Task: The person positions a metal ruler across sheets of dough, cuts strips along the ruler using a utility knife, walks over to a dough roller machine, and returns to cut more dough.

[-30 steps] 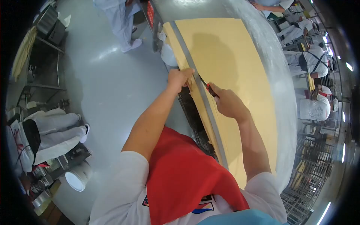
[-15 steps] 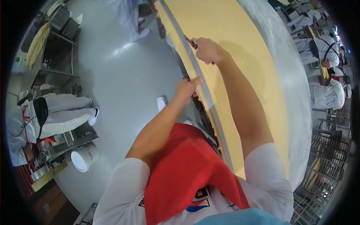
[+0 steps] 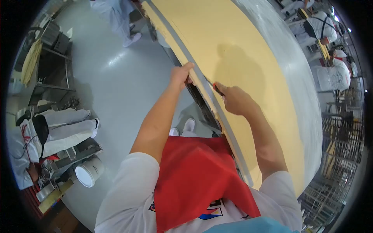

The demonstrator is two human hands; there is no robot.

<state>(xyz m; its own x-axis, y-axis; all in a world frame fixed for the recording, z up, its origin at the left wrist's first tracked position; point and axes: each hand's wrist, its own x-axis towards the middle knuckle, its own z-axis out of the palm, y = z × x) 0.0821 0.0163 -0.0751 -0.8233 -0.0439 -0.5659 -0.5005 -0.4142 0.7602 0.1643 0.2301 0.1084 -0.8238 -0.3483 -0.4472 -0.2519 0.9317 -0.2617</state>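
A wide, flat yellow sheet [image 3: 248, 46] lies on the work table, with a long grey metal strip [image 3: 176, 38] along its near edge. My left hand [image 3: 182, 75] grips the strip and the sheet's rough edge, thumb on top and fingers curled underneath. In my right hand [image 3: 237, 100] is a red and black knife [image 3: 218, 89], fingers wrapped round its handle. The knife's blade end points at the strip's right side, a little below and right of my left hand. A thin line runs along the sheet beside the strip.
Clear plastic film [image 3: 287, 66] covers the table beyond the sheet. A person [image 3: 116, 17] stands past the table's upper left end. Another person [image 3: 66, 128] is at the left, near a white bucket [image 3: 89, 171]. Several co-workers and metal racks [image 3: 338, 155] are at the right.
Since half a second ago, my right hand has come back down along the strip with the knife. My left hand has shifted up along the edge, still gripping. The view has tilted slightly.
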